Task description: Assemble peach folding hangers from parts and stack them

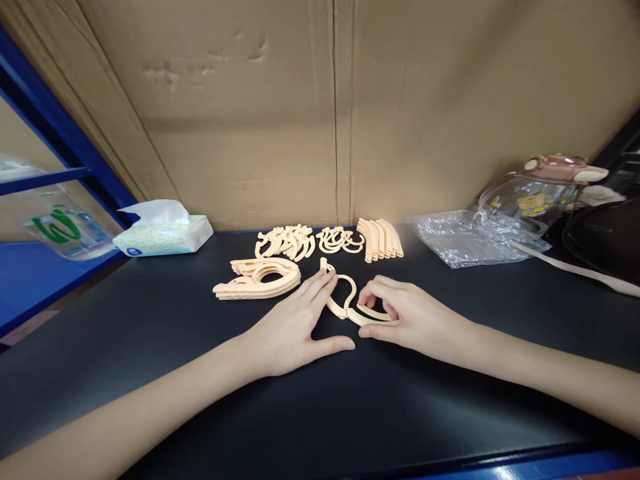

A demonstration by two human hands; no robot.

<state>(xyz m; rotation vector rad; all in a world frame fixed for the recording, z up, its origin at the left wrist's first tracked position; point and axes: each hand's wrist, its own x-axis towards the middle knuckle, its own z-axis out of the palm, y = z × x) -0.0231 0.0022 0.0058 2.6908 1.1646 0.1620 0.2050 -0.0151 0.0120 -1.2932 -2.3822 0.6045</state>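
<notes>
A cream plastic folding clothes hanger (pixel 346 312) lies on the black table in front of me, its curved hook pointing away. My left hand (pixel 295 323) rests on the hanger's left arm with fingers stretched out, thumb spread toward me. With bent fingers, my right hand (pixel 410 313) grips the right side, where a loose-looking curved strip also shows; its far end is hidden. Just left of the hanger sits a stack of folded cream hangers (pixel 257 288). Behind are a pile of small cream parts (pixel 286 241), several hooks (pixel 341 240) and a row of curved hanger arms (pixel 381 239).
A tissue pack (pixel 163 235) stands at the back left, near a blue metal frame (pixel 45 100). Crumpled clear plastic bags (pixel 455 237) and a clear bottle with a brown lid (pixel 530 197) are at the back right. A cardboard wall (pixel 240 133) closes the rear.
</notes>
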